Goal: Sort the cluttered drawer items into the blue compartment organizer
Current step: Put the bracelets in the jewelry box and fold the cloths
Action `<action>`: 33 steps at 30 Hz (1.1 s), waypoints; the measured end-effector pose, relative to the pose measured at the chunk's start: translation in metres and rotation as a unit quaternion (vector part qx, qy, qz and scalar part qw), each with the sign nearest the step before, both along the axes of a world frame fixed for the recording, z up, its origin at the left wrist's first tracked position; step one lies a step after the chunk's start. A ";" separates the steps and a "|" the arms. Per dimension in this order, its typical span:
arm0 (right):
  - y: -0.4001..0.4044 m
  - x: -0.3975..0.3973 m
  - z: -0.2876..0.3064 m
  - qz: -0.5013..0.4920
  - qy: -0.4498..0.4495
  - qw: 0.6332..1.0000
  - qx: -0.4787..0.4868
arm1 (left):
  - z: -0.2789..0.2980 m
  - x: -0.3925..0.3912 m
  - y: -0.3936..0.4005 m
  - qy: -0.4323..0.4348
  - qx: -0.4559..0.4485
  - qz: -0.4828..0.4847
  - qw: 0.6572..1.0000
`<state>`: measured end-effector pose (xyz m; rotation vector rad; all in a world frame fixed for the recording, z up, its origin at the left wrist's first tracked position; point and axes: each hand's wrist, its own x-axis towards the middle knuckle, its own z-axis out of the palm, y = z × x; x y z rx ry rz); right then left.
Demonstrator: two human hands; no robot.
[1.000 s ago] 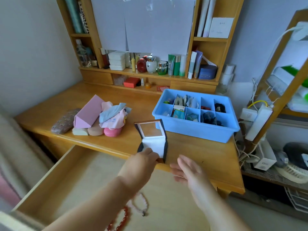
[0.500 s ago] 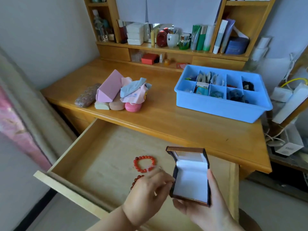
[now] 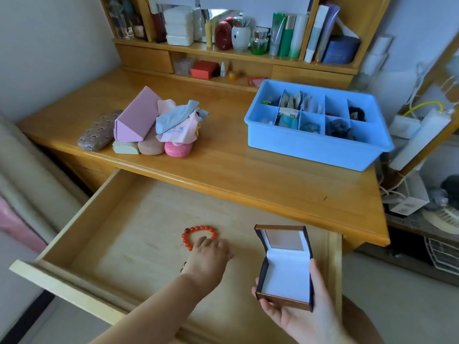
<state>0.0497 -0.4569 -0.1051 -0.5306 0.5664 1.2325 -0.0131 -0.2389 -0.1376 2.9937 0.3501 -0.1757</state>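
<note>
On the wooden desk [image 3: 223, 170], a patterned glasses case [image 3: 99, 134] lay just left of a pink triangular case [image 3: 135, 120], with crumpled blue and pink cloths [image 3: 177, 124] heaped over a round pink container [image 3: 177, 149]. The shelf unit [image 3: 248, 55] behind held stacked white boxes [image 3: 179, 26], a red egg-shaped item [image 3: 223, 36], a white jar [image 3: 240, 33], green tubes [image 3: 285, 36] and a small red box [image 3: 205, 69]. A white power strip [image 3: 419, 142] leaned at the desk's right side.

Red bead bracelet [image 3: 198, 234] flat in open drawer [image 3: 129, 234]; jewelry box [image 3: 285, 265] open, white-lined; blue organizer [image 3: 318, 147] on desk, partly filled.
</note>
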 end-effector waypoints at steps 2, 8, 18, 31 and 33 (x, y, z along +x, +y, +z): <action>0.000 -0.001 -0.001 -0.013 -0.014 1.000 -0.017 | 0.017 -0.001 -0.005 -0.117 -0.173 0.090 0.974; -0.003 -0.012 0.005 -0.006 -0.031 0.999 -0.005 | 0.084 -0.015 -0.043 -0.136 -0.634 0.183 0.739; -0.010 -0.019 0.015 0.022 -0.056 0.998 0.033 | 0.111 0.002 -0.113 -0.111 -0.613 0.252 0.740; -0.008 -0.001 0.030 0.079 -0.018 0.981 0.175 | 0.052 -0.016 -0.004 -0.146 -0.118 0.225 0.956; -0.003 0.003 0.033 0.080 -0.031 0.979 0.186 | 0.032 -0.003 0.019 -0.028 -0.091 0.242 0.966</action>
